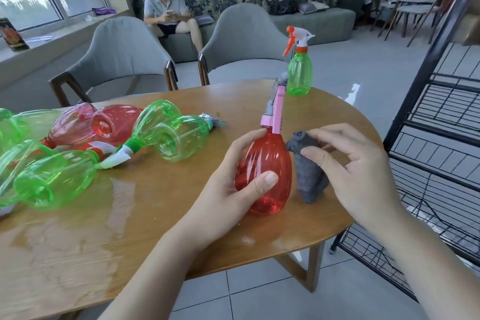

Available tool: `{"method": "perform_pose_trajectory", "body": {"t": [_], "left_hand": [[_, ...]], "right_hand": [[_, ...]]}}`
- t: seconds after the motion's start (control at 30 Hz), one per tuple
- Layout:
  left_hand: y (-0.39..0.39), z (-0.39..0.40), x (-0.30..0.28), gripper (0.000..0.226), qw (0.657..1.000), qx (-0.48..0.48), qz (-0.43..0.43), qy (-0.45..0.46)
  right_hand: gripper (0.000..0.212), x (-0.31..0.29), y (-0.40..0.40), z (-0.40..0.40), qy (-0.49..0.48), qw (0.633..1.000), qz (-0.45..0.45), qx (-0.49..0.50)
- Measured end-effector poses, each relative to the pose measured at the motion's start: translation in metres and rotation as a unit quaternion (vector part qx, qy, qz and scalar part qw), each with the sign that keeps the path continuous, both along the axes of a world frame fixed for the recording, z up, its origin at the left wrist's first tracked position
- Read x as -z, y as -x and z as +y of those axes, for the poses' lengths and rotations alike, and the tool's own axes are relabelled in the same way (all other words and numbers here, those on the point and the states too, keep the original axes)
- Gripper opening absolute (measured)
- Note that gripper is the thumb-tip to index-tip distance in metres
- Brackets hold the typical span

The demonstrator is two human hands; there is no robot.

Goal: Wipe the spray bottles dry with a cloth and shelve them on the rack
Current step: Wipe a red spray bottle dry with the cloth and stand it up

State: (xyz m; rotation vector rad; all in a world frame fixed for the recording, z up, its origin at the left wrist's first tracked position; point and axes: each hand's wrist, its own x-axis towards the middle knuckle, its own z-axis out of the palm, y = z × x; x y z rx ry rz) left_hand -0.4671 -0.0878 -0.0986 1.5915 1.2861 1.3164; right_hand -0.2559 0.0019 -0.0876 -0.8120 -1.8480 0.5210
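At the table's (78,254) near right edge, left hand (228,189) grips the red bottle (267,163): thumb pressed across the belly front, fingers curled round the far side, index up near the neck. Bottle upright, pink trigger head on top, base looks just on or barely above the wood, can't tell which. Right hand (361,171) pinches the grey cloth (309,176) between thumb and fingertips, other fingers loosely spread. Cloth hangs bunched just right of the red bottle, touching it or nearly so.

Step in hand, as I read it: wiping the red bottle dry. To do it well: flatten the cloth over the palm instead of a wad, wrap the belly, rotate the bottle with the left hand so the ribs get covered all round. Then the base, neck and trigger. Shift the left thumb so its patch gets wiped too. Table shows wet sheen left of the red bottle, so don't set the bottle back down there.

Left of the red bottle: pile of green and red bottles (168,135) lying on their sides, likely still to do. Behind it, one green bottle (300,73) stands upright at the far edge. Right of it, off the table: black wire rack (441,117), shelves bare where visible.
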Motion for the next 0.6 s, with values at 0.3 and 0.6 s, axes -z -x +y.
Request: {"method": "perform_pose_trajectory", "body": {"t": [0.3,0.6], "left_hand": [[0.002,0.0,-0.006,0.057,0.999,0.035,-0.022,0.011],[0.006,-0.002,-0.004,0.061,0.997,0.039,-0.064,0.009]], "right_hand": [[0.032,0.01,0.026,-0.007,-0.065,0.997,0.048,-0.009],[0.029,0.013,0.024,-0.02,-0.093,0.993,-0.014,-0.067]]}}
